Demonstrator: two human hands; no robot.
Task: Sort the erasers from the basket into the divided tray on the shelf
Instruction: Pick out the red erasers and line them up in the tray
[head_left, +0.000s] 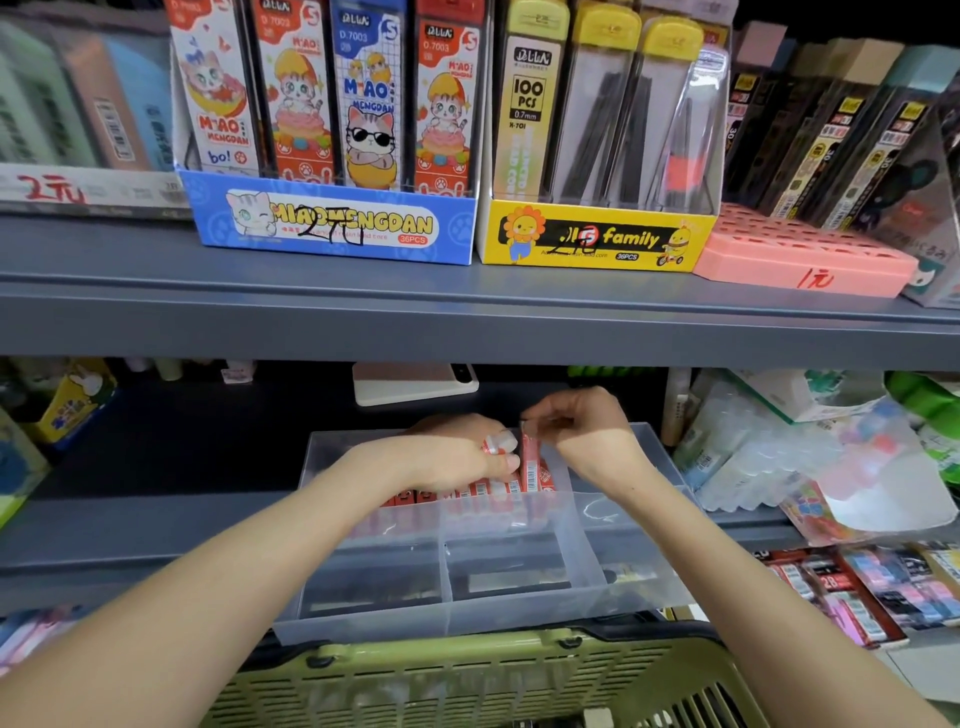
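Observation:
A clear divided tray (498, 610) stands on the lower shelf. Its back compartment holds a row of red-wrapped erasers (483, 491) standing on edge. My left hand (457, 460) reaches into that compartment and grips one red and white eraser at its fingertips. My right hand (582, 428) pinches the top of another upright red eraser (530, 460) at the right end of the row. The front compartments show dark flat items through the plastic. The olive green basket (483, 675) sits below the tray at the bottom edge; its contents are hidden.
The upper shelf carries a blue lead-refill box (337, 223), a yellow box (592, 236) and a pink tray (800, 254). Plastic-wrapped packs (769, 457) lie right of the divided tray. A white box (413, 384) sits behind it. More stationery lies lower right.

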